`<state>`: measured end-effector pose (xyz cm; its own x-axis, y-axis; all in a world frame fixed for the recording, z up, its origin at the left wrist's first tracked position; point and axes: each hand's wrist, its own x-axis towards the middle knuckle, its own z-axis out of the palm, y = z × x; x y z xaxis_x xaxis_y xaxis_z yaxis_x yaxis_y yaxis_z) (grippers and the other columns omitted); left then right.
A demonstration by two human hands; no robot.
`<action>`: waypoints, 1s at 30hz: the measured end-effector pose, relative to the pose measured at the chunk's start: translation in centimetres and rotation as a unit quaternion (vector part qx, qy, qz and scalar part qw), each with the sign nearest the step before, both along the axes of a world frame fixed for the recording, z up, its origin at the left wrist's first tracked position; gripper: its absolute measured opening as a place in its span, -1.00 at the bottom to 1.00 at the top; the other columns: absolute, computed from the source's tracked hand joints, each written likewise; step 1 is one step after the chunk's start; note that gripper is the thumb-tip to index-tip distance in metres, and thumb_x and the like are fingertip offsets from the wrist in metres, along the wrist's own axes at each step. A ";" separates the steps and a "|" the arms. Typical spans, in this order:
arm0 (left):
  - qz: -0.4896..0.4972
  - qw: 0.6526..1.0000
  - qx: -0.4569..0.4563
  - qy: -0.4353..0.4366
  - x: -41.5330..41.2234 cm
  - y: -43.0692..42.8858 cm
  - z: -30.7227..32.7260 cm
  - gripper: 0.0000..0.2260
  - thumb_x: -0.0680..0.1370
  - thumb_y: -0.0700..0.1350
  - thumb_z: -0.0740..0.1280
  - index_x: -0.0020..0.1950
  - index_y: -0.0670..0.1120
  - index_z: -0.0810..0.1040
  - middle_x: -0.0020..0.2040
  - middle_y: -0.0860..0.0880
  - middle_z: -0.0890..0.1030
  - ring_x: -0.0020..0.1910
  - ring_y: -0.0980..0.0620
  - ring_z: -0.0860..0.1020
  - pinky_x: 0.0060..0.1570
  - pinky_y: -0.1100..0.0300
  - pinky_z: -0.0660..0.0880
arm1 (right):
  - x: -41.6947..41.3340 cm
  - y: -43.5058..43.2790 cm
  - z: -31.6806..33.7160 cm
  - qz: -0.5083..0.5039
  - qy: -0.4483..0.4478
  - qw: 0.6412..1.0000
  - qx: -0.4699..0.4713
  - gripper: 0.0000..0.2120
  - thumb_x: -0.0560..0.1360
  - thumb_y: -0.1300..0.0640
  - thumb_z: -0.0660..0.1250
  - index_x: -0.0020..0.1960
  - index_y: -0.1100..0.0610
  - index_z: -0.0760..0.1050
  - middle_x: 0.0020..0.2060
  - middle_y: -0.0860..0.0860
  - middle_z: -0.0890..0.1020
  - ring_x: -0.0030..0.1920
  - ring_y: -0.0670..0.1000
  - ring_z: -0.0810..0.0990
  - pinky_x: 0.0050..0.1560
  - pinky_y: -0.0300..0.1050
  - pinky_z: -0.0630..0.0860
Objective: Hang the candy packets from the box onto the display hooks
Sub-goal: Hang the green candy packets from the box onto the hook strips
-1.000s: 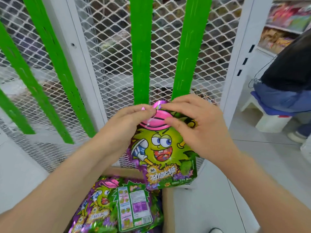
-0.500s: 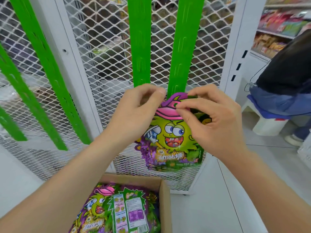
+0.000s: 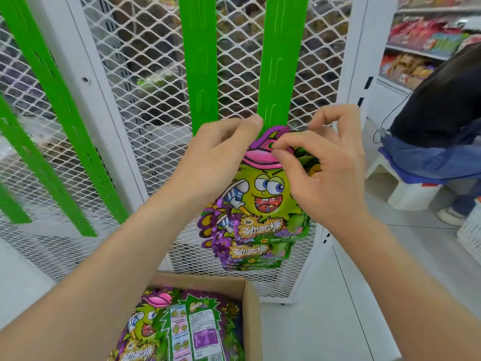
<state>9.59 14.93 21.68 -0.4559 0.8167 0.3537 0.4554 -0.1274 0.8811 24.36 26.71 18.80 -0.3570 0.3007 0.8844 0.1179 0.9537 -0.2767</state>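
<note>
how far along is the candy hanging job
Done: a hung packet or two seems to sit low on the green strip, with bottom edges showing behind the front one. In hand: the left hand and right hand pinch the top of the held packet at that strip. Left: more packets lie in the box.

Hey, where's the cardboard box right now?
Head view, bottom centre: the cardboard box sits on the floor before the white mesh rack, below the held candy packet.
</note>
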 end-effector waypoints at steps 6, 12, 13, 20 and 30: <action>-0.033 0.999 -0.027 -0.025 0.1 -0.5 0.3 -0.64 0.70 0.17 0.29 0.05 -0.03 0.77 0.06 -0.24 0.74 0.14 -0.18 0.70 0.36 -0.25 0.51 | -0.4 -1.0 0.6 0.006 0.014 1.000 -0.002 -0.96 0.51 0.24 0.56 -0.06 0.17 0.71 0.07 0.10 0.34 -0.22 0.11 0.53 -0.12 -0.09 0.49; -0.043 0.998 -0.047 -0.026 0.1 -0.7 0.4 -0.68 0.74 0.10 0.26 0.11 -0.01 0.77 0.05 0.00 0.78 0.20 0.00 0.70 0.42 -0.15 0.49 | 0.0 -1.8 0.5 0.021 0.014 1.000 0.004 -0.94 0.49 0.25 0.57 -0.07 0.19 0.71 0.08 0.10 0.33 -0.21 0.12 0.53 -0.12 -0.06 0.50; -0.046 0.997 -0.051 -0.027 0.1 -0.7 0.4 -0.68 0.74 0.10 0.26 0.11 -0.02 0.76 0.06 -0.03 0.78 0.21 -0.02 0.69 0.42 -0.15 0.48 | 0.1 -1.8 0.5 0.022 0.009 1.000 0.010 -0.94 0.49 0.25 0.57 -0.07 0.19 0.70 0.08 0.11 0.33 -0.22 0.13 0.52 -0.13 -0.04 0.50; -0.083 0.994 -0.068 -0.020 -1.0 -0.9 -0.4 -0.68 0.70 0.06 0.30 0.18 -0.16 0.70 0.15 -0.29 0.70 0.22 -0.30 0.64 0.40 -0.30 0.47 | 0.5 -1.4 -0.7 0.023 -0.029 0.999 0.036 -0.95 0.50 0.27 0.56 -0.09 0.19 0.71 0.08 0.22 0.41 -0.26 0.07 0.48 -0.20 0.02 0.46; 0.085 0.965 0.029 0.245 -1.6 -3.1 -4.6 -0.65 0.68 -0.09 0.35 0.46 0.01 0.42 0.26 0.04 0.59 0.28 0.00 0.54 0.33 -0.07 0.47 | 1.2 -4.1 -1.6 -0.029 -0.022 0.994 0.102 -0.89 0.48 0.27 0.50 -0.02 0.14 0.75 -0.01 0.15 0.57 0.02 0.18 0.58 0.02 0.12 0.46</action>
<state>7.97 11.84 17.09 -0.3484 0.7175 0.6031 0.8343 -0.0560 0.5485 25.53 22.65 17.22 -0.3848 0.1377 0.9127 0.1814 0.9808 -0.0715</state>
